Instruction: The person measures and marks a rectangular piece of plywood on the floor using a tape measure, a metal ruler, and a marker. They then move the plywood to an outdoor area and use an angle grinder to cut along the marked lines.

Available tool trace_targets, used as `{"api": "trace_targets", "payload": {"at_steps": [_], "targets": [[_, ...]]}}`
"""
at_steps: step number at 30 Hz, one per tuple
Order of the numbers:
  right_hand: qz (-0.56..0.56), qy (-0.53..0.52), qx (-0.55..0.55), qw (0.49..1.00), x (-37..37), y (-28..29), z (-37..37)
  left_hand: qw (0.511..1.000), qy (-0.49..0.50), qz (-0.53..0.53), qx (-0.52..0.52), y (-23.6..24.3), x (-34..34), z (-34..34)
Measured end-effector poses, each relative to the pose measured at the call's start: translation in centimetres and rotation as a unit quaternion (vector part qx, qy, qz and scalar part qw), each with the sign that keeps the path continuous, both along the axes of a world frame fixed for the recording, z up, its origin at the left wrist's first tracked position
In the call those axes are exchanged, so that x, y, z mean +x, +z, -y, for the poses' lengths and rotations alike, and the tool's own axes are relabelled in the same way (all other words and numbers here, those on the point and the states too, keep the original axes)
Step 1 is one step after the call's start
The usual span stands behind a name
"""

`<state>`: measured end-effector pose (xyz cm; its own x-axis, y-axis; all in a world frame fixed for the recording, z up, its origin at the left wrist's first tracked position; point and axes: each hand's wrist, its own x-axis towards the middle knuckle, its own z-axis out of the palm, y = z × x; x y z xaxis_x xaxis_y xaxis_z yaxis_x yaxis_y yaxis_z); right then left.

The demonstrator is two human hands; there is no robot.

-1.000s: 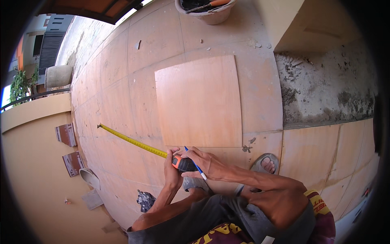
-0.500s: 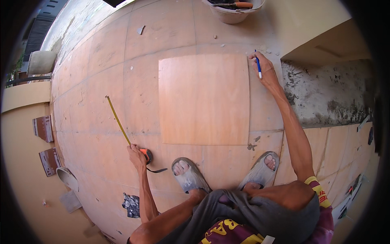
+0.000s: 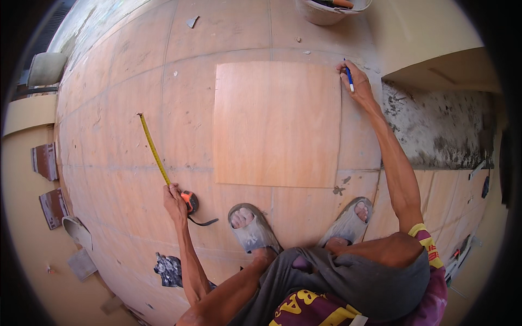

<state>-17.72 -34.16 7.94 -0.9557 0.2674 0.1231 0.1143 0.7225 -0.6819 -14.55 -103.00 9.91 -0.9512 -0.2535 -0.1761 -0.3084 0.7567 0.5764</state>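
Note:
My left hand (image 3: 174,202) is closed on a tape measure (image 3: 189,201) with an orange and black case. Its yellow blade sticks out ahead and to the left over the floor, and a black strap trails from the case. My right hand (image 3: 356,84) is at the far right corner of a square tile (image 3: 277,125) and grips a blue pen (image 3: 348,75) with a white end. The fingertips of that hand are at the tile's edge; whether they touch it I cannot tell. The tile, wood-coloured and smooth, lies flat in front of my feet.
A bucket (image 3: 326,15) with an orange-handled tool stands at the far edge. Broken tile pieces (image 3: 44,161) lean along the left wall. A crumpled black plastic bag (image 3: 168,270) lies beside my left forearm. At right is a ledge (image 3: 440,76) above a rough stained surface. Tools (image 3: 462,255) lie at far right.
The view has shifted slightly, so floor objects sit a little differently in the picture. Both hands keep their holds, the right on the pen near the tile's corner, the left on the tape measure.

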Motion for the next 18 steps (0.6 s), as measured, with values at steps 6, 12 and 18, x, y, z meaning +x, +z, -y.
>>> {"api": "trace_targets", "payload": {"at_steps": [6,12,18], "targets": [[-0.005,-0.010,0.029,1.000,0.2,-0.2,-0.5,1.000,-0.006,-0.001,0.007,0.2,-0.8,-0.8],[-0.022,0.018,-0.003,1.000,1.3,0.0,0.1,0.992,-0.015,0.016,0.128,1.9,-0.1,-1.4],[-0.037,0.003,-0.035,0.999,2.6,0.6,0.0,0.964,-0.088,0.091,0.232,5.3,-1.4,-4.8]]}}
